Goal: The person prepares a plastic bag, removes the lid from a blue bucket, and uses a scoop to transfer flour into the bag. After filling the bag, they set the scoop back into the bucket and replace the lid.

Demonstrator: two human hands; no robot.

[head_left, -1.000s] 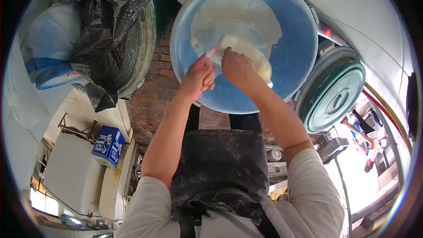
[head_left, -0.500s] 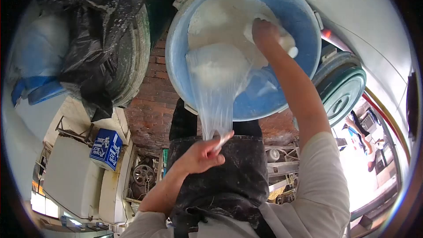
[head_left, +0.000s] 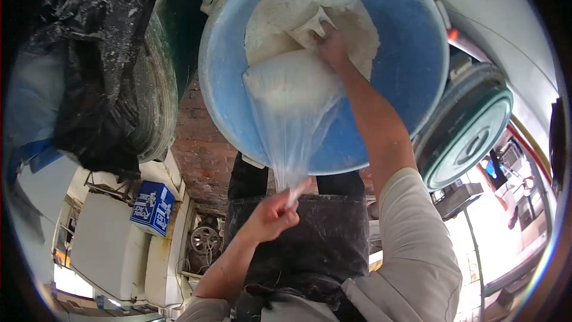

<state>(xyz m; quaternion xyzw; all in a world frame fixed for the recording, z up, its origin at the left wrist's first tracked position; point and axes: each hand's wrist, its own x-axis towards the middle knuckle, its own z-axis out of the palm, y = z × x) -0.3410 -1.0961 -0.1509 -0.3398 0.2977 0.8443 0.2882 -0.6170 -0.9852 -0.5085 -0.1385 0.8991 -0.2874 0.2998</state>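
Note:
A clear plastic bag (head_left: 292, 92), bulging with white powder, hangs inside the rim of a large blue tub (head_left: 405, 83). My left hand (head_left: 273, 217) is closed around the gathered end of the bag, in front of my dark apron. Inside the tub, my right hand (head_left: 332, 46) grips a white scoop (head_left: 313, 24) just past the bag's far end. The scoop is down at the loose white powder (head_left: 277, 9), which looks like flour. Part of the scoop is hidden by my fingers and the powder.
A green lid (head_left: 473, 140) leans on a bin at the tub's right. To the left, a black plastic sheet (head_left: 101, 71) drapes over another round bin (head_left: 158, 83). A blue and white box (head_left: 152, 207) stands on a ledge at lower left. Brick flooring (head_left: 202, 137) shows below the tub.
My right hand has moved left with the scoop, from the tub's right side to beside the bag. The left hand still grips the bag's end. The view has shifted slightly.

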